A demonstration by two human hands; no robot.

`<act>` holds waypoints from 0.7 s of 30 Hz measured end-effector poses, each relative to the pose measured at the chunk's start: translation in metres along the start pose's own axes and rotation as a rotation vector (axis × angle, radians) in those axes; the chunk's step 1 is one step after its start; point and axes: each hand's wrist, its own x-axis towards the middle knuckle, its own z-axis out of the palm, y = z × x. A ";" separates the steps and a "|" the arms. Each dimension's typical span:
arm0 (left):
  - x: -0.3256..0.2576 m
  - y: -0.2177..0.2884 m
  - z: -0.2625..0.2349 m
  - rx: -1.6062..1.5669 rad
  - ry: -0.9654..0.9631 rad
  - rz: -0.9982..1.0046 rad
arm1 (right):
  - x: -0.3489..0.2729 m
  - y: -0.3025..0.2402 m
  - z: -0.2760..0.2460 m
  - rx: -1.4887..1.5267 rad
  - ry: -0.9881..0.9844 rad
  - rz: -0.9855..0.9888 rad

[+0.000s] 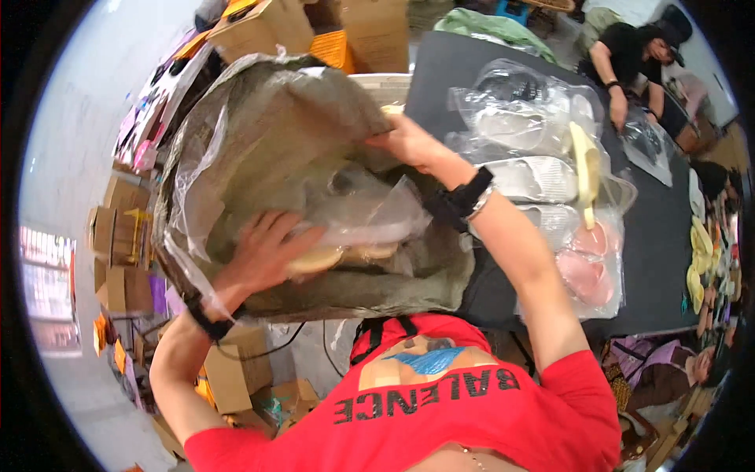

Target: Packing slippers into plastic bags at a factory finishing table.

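Note:
A large olive-brown woven sack (283, 118) lies with its mouth wide toward me. My right hand (409, 145) pinches the sack's rim on the right side. My left hand (267, 248) reaches into the sack, its fingers spread and slightly blurred. Beside those fingers are yellowish slippers (318, 259), partly hidden, and a pale slipper in a clear plastic bag (370, 228). Whether the left fingertips touch the slippers I cannot tell.
On the dark table (661, 259) to the right lie bagged white slippers (535, 179), pink slippers (586, 275) and yellow slippers (583, 169). Across it, a person in black (629, 67) handles a clear bag (646, 153). Cardboard boxes (259, 31) stand behind the sack.

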 end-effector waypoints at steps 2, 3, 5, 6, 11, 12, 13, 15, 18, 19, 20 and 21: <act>-0.009 0.010 -0.036 -0.092 -0.086 -0.060 | -0.021 -0.034 0.005 -0.090 0.006 0.194; 0.006 0.021 -0.055 -0.227 0.049 0.015 | -0.008 0.023 -0.013 -0.035 -0.019 0.064; 0.011 0.021 -0.080 -0.210 0.146 0.123 | -0.013 0.047 -0.011 -0.021 -0.051 0.001; 0.012 0.026 -0.089 -0.201 0.224 0.100 | -0.035 0.015 -0.009 -0.154 -0.039 0.232; -0.076 -0.086 -0.116 -0.626 0.359 -0.502 | -0.041 0.137 -0.014 0.545 -0.192 0.071; -0.059 -0.086 -0.123 -0.424 0.588 -0.247 | -0.048 0.140 -0.009 0.482 -0.147 0.092; -0.044 -0.079 -0.125 -0.425 0.587 -0.234 | -0.055 0.143 -0.005 0.421 -0.100 0.112; 0.041 -0.068 -0.166 0.110 0.536 -0.102 | -0.065 0.144 0.020 0.303 -0.044 0.151; 0.185 0.046 -0.166 0.132 0.599 0.246 | -0.086 0.165 0.029 0.149 0.072 0.246; 0.243 0.073 -0.125 -0.401 0.700 0.439 | -0.095 0.184 0.012 0.112 0.129 0.314; 0.256 0.073 -0.112 -0.420 0.608 0.508 | -0.104 0.125 0.007 0.085 -0.099 0.392; 0.275 0.090 -0.095 -0.227 0.560 0.454 | -0.102 0.142 0.014 0.054 -0.073 0.284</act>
